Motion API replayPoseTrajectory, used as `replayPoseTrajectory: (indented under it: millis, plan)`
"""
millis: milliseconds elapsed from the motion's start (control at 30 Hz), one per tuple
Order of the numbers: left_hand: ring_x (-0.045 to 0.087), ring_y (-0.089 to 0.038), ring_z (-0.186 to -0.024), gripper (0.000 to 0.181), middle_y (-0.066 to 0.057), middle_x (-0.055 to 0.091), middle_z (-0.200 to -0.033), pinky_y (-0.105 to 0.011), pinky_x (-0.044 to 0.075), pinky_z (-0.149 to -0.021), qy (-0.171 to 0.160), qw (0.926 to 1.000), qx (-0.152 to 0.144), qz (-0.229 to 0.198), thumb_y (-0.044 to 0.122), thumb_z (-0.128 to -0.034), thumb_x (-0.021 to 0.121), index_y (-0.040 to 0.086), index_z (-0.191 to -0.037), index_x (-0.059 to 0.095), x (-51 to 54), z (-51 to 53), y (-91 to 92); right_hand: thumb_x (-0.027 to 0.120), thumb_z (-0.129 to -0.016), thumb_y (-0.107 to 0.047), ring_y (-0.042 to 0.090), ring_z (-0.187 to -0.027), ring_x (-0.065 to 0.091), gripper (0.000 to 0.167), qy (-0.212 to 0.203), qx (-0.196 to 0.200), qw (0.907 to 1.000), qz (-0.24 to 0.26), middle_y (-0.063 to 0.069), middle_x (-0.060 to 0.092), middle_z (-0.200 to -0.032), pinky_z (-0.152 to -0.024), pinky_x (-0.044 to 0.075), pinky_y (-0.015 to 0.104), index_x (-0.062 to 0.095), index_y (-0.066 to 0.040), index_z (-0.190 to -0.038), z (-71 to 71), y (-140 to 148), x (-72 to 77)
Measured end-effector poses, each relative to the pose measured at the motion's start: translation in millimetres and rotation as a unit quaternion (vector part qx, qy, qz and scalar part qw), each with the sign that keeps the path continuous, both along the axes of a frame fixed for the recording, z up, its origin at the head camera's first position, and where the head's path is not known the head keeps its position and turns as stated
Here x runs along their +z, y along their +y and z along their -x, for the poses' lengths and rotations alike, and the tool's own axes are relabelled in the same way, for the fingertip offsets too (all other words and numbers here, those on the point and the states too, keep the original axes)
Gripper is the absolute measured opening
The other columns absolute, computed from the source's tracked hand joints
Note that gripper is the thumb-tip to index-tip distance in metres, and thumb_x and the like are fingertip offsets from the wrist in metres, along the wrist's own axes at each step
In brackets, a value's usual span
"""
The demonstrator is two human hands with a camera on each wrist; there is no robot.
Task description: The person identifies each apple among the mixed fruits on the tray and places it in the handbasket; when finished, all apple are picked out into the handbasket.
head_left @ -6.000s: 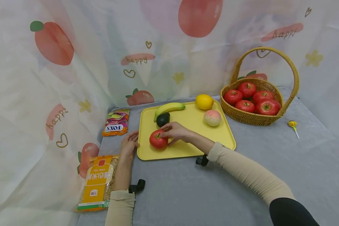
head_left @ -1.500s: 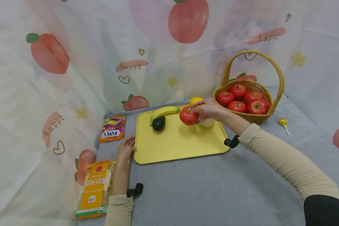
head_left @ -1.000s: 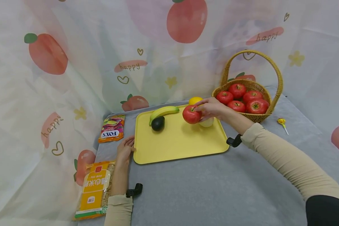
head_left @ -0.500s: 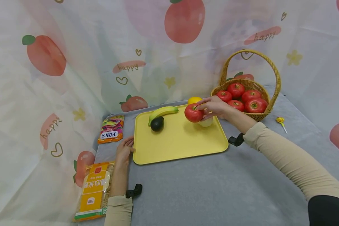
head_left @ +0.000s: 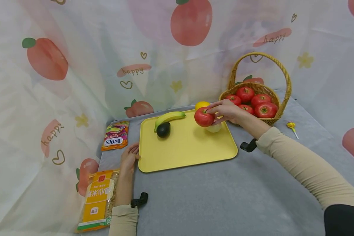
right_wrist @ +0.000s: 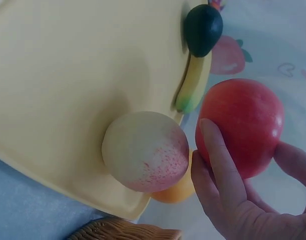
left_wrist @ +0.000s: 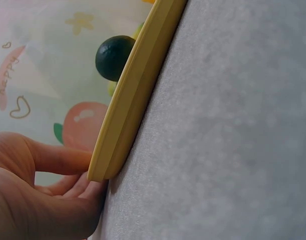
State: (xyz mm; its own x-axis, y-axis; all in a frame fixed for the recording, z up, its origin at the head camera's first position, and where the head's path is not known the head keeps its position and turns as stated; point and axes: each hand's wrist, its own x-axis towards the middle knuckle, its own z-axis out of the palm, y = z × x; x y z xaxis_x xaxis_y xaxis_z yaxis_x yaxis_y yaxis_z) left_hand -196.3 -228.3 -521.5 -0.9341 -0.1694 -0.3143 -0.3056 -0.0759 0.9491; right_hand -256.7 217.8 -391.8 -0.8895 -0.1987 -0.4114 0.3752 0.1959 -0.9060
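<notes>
In the head view my right hand (head_left: 228, 110) grips a red apple (head_left: 204, 117) by its side and top, held above the right part of the yellow tray (head_left: 183, 147). The right wrist view shows fingers and thumb around the apple (right_wrist: 241, 125), beside a pale pink-speckled peach (right_wrist: 142, 150). At the tray's left edge, my left hand (head_left: 129, 158) pinches the rim; in the left wrist view its thumb lies over the tray wall (left_wrist: 125, 110), fingers below. A banana (head_left: 169, 117), a dark avocado (head_left: 163, 130) and a partly hidden lemon (head_left: 202, 105) lie on the tray.
A wicker basket (head_left: 284, 98) with several red apples stands behind and right of my right hand. A lollipop (head_left: 291, 126) lies right of the basket. Along the left side are an orange Fox's candy bag (head_left: 115, 135) and a yellow noodle packet (head_left: 98, 200).
My right hand has lifted the apple from beside the avocado and carried it right, close to the peach and lemon. It still drifts slightly rightward. My left hand stays at the tray edge.
</notes>
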Motion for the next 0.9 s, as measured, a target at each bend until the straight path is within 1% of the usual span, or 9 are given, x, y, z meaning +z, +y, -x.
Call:
replayPoseTrajectory:
  millis: [333,633,800,900]
  plan:
    - [0.044,-0.031,-0.147,0.073,-0.021,0.047,-0.157,-0.041,0.039,-0.119,-0.003,1.0,-0.003,-0.009,-0.027,-0.0834,0.046,-0.002,-0.152,0.047,2.2,-2.3,-0.7,0.064,-0.102,-0.015,0.043,-0.136,0.048,0.055,0.006,-0.001,1.0,0.006,0.024,0.04,-0.155,-0.097,0.053,0.058,0.047,0.004,-0.151,-2.8,6.6,4.2]
    - [0.044,-0.03,-0.148,0.072,-0.022,0.046,-0.157,-0.041,0.038,-0.119,-0.002,0.9999,0.005,-0.016,-0.028,-0.0838,0.045,-0.003,-0.152,0.046,2.0,-2.7,-0.9,0.063,-0.103,-0.013,0.042,-0.137,0.049,0.052,0.014,-0.004,0.9998,0.01,0.023,0.041,-0.154,-0.097,0.053,0.059,0.049,0.003,-0.15,-4.1,12.6,5.6]
    - [0.043,-0.03,-0.148,0.073,-0.022,0.045,-0.158,-0.041,0.038,-0.119,-0.004,0.9999,0.001,-0.015,-0.027,-0.0848,0.045,-0.002,-0.153,0.045,3.0,-3.5,-0.2,0.063,-0.103,-0.014,0.043,-0.136,0.049,0.053,0.026,-0.005,0.9996,0.005,0.025,0.043,-0.153,-0.097,0.052,0.059,0.048,0.004,-0.151,-6.0,18.3,7.1]
    - [0.044,-0.029,-0.148,0.073,-0.021,0.046,-0.158,-0.041,0.038,-0.119,-0.005,0.9999,0.0,-0.014,-0.027,-0.0846,0.046,-0.001,-0.153,0.046,3.0,-3.5,0.0,0.062,-0.104,-0.014,0.043,-0.135,0.049,0.054,0.026,-0.009,0.9996,0.008,0.026,0.043,-0.154,-0.095,0.053,0.058,0.046,0.005,-0.152,-6.9,21.7,8.4]
